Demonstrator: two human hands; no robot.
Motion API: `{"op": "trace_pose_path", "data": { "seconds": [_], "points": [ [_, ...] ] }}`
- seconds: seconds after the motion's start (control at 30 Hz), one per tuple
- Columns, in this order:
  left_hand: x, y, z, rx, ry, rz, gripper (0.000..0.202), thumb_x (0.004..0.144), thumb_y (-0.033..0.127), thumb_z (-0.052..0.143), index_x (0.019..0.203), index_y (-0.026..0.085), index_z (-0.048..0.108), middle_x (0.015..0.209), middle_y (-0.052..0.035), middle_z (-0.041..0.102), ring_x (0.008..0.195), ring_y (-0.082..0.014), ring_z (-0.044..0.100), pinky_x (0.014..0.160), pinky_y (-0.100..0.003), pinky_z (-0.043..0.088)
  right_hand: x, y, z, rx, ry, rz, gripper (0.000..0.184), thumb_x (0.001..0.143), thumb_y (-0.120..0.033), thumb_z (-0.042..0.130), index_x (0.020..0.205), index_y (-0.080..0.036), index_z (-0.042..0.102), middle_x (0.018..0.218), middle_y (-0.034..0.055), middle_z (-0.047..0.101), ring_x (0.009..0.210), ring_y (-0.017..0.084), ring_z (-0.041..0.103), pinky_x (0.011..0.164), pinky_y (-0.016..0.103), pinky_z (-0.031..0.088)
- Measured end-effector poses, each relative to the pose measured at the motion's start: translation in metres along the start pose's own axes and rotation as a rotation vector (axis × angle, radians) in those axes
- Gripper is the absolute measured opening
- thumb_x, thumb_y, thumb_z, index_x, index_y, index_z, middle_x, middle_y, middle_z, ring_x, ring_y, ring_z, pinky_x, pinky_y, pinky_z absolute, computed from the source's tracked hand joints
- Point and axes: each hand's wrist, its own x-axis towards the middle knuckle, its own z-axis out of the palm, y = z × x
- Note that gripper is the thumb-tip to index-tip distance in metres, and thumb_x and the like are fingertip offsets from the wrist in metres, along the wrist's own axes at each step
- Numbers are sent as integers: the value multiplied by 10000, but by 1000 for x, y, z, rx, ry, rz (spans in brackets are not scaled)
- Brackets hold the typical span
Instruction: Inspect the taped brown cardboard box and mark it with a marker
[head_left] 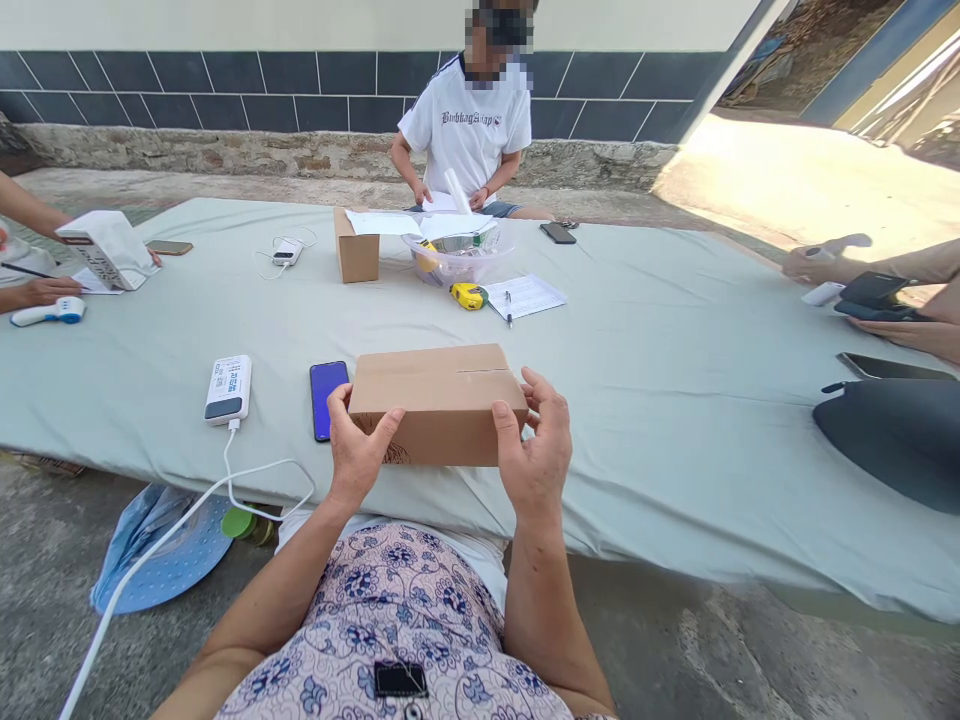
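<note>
Head view: my left hand and my right hand grip opposite ends of a brown rectangular cardboard box, thumbs on its near side. I have it before me, by the near edge of a pale green cloth-covered table. A blue-screened black phone lies just beside my left hand, a white rectangular power bank farther left. Beyond the box sits a yellow-and-black tape measure

Head view over table, facing forward and down; box near, wall far.
</note>
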Motion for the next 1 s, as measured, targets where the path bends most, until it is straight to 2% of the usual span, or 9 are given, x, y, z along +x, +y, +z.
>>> {"op": "trace_pose_path", "data": {
  "seconds": [0.1, 0.23, 0.4, 0.57, 0.73, 0.87, 0.93, 1.0],
  "points": [
    [1, -4, -2, -26, -20, -1, 707, 740, 601, 797, 1247, 222, 483, 1241, -115, 618, 1125, -264, 656, 921, -370, 541, 1, -4, -5, 112, 12, 64, 434, 947, -521, 572, 1296, -266, 616, 1181, 98, 707, 1091, 250, 674, 878, 423, 585],
    [6, -11, -5, -64, -45, -49, 681, 782, 658, 745, 1250, 220, 517, 1213, -105, 646, 1111, -255, 653, 913, -359, 531, 4, -6, -11, 249, 14, 116, 420, 914, -530, 638, 1218, -242, 664, 1150, 104, 741, 1033, 246, 708, 836, 402, 595],
    [10, -12, -7, -60, -44, -59, 649, 809, 684, 698, 1224, 217, 524, 1199, -102, 652, 1083, -250, 647, 901, -359, 522, 6, -3, -16, 280, -58, 68, 323, 935, -481, 642, 1136, -242, 725, 1210, 99, 761, 1131, 274, 709, 908, 433, 598],
    [12, -5, -13, 71, -101, 74, 529, 890, 589, 627, 1265, 235, 510, 1308, -113, 605, 1222, -266, 597, 1036, -406, 480, 7, 0, -16, 264, -75, 25, 296, 970, -437, 607, 1170, -256, 728, 1273, 92, 753, 1202, 280, 699, 931, 439, 601],
    [19, 0, -23, 340, -118, 286, 376, 834, 495, 659, 1071, 224, 549, 1366, -174, 582, 1353, -348, 524, 1138, -520, 397, 6, 4, -15, 258, -42, -43, 253, 990, -378, 600, 1172, -267, 736, 1263, 80, 764, 1212, 266, 699, 940, 429, 604],
    [21, 13, -34, 464, -310, 273, 413, 800, 563, 703, 951, 239, 498, 1483, -180, 539, 1399, -382, 498, 1116, -538, 415, 5, 3, -13, 275, -56, -141, 229, 1006, -306, 583, 1169, -282, 743, 1241, 63, 775, 1225, 249, 704, 1032, 451, 582],
    [21, 22, -38, 497, -414, 247, 493, 770, 613, 734, 990, 238, 503, 1517, -172, 520, 1389, -383, 512, 1102, -518, 437, 5, 2, -13, 310, -92, -200, 245, 1011, -257, 578, 1188, -302, 741, 1251, 48, 773, 1233, 233, 702, 1079, 447, 560],
    [19, 29, -40, 539, -478, 265, 606, 730, 642, 771, 1109, 237, 526, 1524, -165, 516, 1374, -384, 525, 1109, -521, 431, 5, 2, -14, 343, -135, -244, 285, 1008, -211, 582, 1217, -329, 735, 1272, 35, 764, 1246, 219, 693, 1098, 435, 546]
  ]
}}
